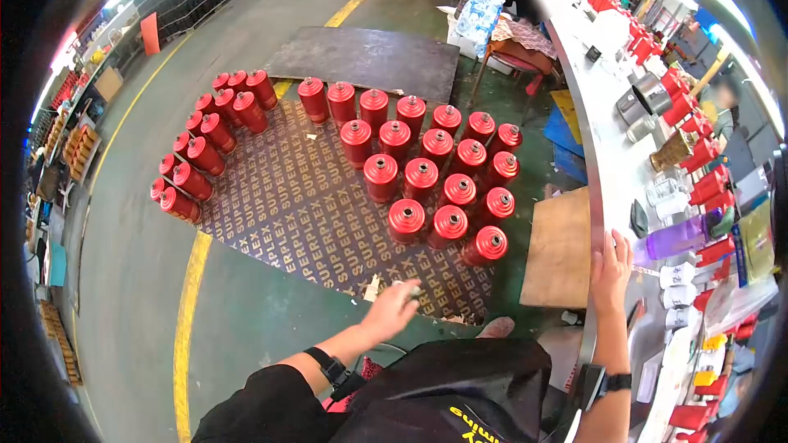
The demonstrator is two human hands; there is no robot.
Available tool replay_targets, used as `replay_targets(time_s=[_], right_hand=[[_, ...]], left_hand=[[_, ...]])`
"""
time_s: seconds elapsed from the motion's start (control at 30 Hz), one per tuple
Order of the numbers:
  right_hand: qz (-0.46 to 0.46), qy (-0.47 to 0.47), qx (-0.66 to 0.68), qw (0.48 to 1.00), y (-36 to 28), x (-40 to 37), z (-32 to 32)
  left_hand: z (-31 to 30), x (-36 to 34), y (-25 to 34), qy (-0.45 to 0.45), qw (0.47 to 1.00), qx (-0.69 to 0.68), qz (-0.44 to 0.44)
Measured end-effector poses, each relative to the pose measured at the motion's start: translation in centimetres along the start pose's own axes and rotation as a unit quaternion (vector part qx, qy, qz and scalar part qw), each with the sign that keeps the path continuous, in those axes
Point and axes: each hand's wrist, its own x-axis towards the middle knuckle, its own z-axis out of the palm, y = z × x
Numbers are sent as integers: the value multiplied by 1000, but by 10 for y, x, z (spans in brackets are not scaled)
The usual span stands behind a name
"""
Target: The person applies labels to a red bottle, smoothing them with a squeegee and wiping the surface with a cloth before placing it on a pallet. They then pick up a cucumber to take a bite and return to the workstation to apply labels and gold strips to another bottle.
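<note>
My left hand [391,310] is held over the near edge of a board printed SUPERPLEX [283,217], fingers stretched out and somewhat blurred; no held thing can be made out. Several red metal cylinders [407,220] with a small central fitting on top stand upright in rows on the board's right side, beyond that hand. Another group of red cylinders [194,181] lines the board's left end. My right hand [611,267] lies on the edge of the long white workbench [579,82], fingers extended, near a purple bottle [675,238].
White cups [678,295], a metal pot [654,93] and red parts crowd the bench. A dark flat sheet [365,57] lies beyond the board. A brown panel [558,250] leans by the bench. Behind stands a chair [523,53]; a person [724,107] is across the bench.
</note>
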Motion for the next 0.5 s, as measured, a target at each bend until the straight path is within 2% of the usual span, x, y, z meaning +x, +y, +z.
replay_targets(time_s=[0.07,0.17,0.23,0.27,0.3,0.37,0.43,0.5], right_hand=[[0,14,26,1000,-11,-11,-33],[14,46,58,997,-27,-24,-93],[31,63,88,994,-28,-41,-132],[70,55,100,991,-27,-55,-150],[118,51,108,986,-26,-69,-169],[142,48,109,983,-17,-100,-208],[222,34,78,971,-9,-131,-236],[336,22,52,940,7,-165,-267]], left_hand=[[19,-4,18,-61,994,13,89],[28,7,69,-147,973,-68,167],[32,18,104,-166,956,-91,223],[42,24,124,-193,940,-108,261],[56,28,142,-171,922,-136,319],[73,36,187,-196,886,-169,384],[86,42,225,-253,843,-202,430],[117,43,254,-267,796,-248,484]])
